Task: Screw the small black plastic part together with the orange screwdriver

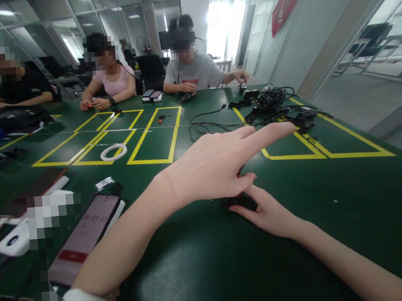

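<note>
Your left hand reaches toward one o'clock, grip open and empty, forefinger stretched at the tangled black cables, while your right hand pins a small black object against the green bench, steadying it.

Small black object lies flat, mostly hidden.
</note>
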`<control>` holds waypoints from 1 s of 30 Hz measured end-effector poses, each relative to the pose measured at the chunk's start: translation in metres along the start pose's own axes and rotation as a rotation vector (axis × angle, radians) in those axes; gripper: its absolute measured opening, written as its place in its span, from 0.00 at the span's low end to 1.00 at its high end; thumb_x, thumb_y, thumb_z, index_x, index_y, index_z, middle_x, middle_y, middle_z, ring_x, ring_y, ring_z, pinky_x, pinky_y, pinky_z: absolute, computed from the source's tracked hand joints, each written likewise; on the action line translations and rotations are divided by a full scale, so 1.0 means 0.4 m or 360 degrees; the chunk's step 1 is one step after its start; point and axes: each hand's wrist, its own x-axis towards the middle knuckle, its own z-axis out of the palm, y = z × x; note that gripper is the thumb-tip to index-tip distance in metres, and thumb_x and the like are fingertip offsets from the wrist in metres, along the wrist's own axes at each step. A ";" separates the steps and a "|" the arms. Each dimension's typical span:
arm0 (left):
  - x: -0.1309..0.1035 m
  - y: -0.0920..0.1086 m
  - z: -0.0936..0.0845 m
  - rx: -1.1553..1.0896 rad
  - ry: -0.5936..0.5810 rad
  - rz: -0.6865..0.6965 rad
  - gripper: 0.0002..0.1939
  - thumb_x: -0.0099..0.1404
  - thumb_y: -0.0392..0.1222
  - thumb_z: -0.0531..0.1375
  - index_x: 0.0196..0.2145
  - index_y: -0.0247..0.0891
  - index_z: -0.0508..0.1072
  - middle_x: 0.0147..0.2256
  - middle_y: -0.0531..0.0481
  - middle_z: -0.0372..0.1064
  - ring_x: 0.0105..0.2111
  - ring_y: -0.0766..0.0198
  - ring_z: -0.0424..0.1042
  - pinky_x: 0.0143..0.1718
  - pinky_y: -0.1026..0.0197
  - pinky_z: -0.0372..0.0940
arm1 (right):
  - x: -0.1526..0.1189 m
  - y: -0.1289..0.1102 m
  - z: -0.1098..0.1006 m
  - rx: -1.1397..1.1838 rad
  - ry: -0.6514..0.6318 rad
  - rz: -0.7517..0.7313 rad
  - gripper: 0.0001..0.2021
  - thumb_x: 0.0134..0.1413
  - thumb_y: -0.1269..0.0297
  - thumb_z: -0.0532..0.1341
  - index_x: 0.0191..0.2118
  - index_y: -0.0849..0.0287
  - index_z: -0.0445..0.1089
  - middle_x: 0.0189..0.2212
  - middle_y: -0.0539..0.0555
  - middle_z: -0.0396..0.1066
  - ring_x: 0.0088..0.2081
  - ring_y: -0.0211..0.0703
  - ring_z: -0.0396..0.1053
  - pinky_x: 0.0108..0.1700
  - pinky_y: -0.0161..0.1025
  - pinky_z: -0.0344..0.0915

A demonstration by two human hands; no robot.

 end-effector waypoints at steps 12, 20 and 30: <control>-0.009 -0.004 -0.014 -0.0048 -0.0007 -0.0015 0.32 0.67 0.39 0.59 0.68 0.43 0.64 0.57 0.42 0.69 0.44 0.59 0.76 0.43 0.60 0.71 | 0.000 0.008 0.004 -0.0056 0.0025 -0.0164 0.08 0.68 0.66 0.64 0.49 0.56 0.69 0.40 0.55 0.76 0.39 0.49 0.76 0.42 0.44 0.76; -0.016 -0.016 -0.014 -0.0142 0.0030 0.0049 0.34 0.66 0.33 0.57 0.69 0.46 0.63 0.52 0.45 0.74 0.46 0.57 0.75 0.45 0.59 0.71 | 0.002 0.009 0.003 -0.0017 -0.0034 -0.0141 0.13 0.68 0.66 0.63 0.56 0.55 0.68 0.48 0.57 0.77 0.45 0.50 0.77 0.47 0.45 0.76; -0.024 -0.013 -0.035 -0.0156 -0.0089 0.0010 0.35 0.64 0.29 0.58 0.68 0.43 0.65 0.52 0.43 0.74 0.45 0.59 0.76 0.42 0.62 0.68 | 0.003 0.006 -0.003 -0.0026 -0.0055 -0.0142 0.11 0.68 0.66 0.63 0.54 0.55 0.68 0.45 0.56 0.76 0.44 0.49 0.76 0.47 0.45 0.76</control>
